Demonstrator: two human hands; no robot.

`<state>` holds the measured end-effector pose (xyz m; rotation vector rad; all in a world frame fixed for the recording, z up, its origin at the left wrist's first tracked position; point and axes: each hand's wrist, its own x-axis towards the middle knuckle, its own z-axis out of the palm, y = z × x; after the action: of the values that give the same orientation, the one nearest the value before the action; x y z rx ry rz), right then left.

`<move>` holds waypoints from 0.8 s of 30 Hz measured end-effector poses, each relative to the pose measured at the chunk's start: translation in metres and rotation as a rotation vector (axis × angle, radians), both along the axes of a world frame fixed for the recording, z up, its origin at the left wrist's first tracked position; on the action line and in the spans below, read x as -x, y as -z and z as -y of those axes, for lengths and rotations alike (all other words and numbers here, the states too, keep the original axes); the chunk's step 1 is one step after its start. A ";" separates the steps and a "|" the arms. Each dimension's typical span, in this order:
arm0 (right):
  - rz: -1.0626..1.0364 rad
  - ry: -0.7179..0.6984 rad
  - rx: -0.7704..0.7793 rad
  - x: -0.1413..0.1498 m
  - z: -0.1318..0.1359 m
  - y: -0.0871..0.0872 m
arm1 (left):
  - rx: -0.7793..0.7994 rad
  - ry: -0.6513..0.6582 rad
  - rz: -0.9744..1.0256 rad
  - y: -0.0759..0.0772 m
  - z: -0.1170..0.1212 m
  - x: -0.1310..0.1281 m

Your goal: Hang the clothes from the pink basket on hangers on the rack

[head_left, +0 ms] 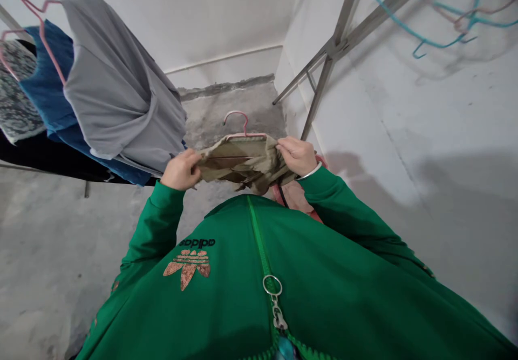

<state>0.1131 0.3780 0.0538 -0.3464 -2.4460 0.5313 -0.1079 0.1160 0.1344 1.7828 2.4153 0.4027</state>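
Between my hands hangs an olive-khaki garment [259, 168], its exact kind unclear because it is bunched and seen from above. A pink wire hanger [245, 123] sits inside its neck opening, with the hook standing up above the collar. My left hand [181, 169] pinches the garment's left shoulder edge. On the other side, my right hand [297, 156] grips the edge near the right end of the collar. The garment's lower part is hidden behind my green jacket [226, 295].
At left, a grey garment [117, 79], a blue one [56, 85] and a patterned one [18, 90] hang on pink hangers. A metal rack frame [334, 49] stands at right, with blue hangers [404, 25] above. Something pink [297, 198] lies below my right hand.
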 end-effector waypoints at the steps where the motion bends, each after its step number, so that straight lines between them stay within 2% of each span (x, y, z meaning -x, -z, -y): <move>1: -0.015 -0.009 0.037 -0.002 -0.003 -0.001 | 0.034 0.103 0.108 -0.005 0.003 0.000; 2: -0.029 -0.018 0.070 -0.005 -0.006 -0.002 | 0.026 0.157 0.187 -0.009 0.006 0.003; 3: -0.042 -0.022 0.096 -0.008 -0.010 -0.003 | -0.021 0.144 0.219 -0.012 0.009 0.007; 5: -0.066 -0.018 0.133 -0.014 -0.016 -0.007 | -0.170 -0.041 0.151 -0.010 0.013 0.019; 7: -0.083 -0.010 0.162 -0.018 -0.019 -0.011 | -0.252 -0.212 0.069 0.001 0.013 0.033; 8: -0.090 -0.008 0.175 -0.020 -0.021 -0.013 | -0.247 -0.240 0.077 0.009 0.012 0.040; 11: -0.111 -0.010 0.210 -0.024 -0.023 -0.018 | -0.213 -0.231 0.215 0.033 0.004 0.051; 14: -0.107 -0.021 0.234 -0.027 -0.024 -0.023 | -0.235 -0.282 0.246 0.043 0.002 0.055; 19: -0.034 -0.017 0.277 -0.036 -0.025 -0.032 | -0.243 -0.287 0.246 0.033 0.016 0.072; 22: -0.032 -0.034 0.298 -0.039 -0.024 -0.034 | -0.187 -0.181 0.234 0.024 0.020 0.076; 24: -0.039 -0.035 0.302 -0.039 -0.023 -0.034 | -0.178 -0.096 0.196 0.016 0.015 0.068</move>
<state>0.1518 0.4011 0.0876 -0.4125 -2.3381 0.9177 -0.1760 0.1006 0.1188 1.6064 2.3973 0.7861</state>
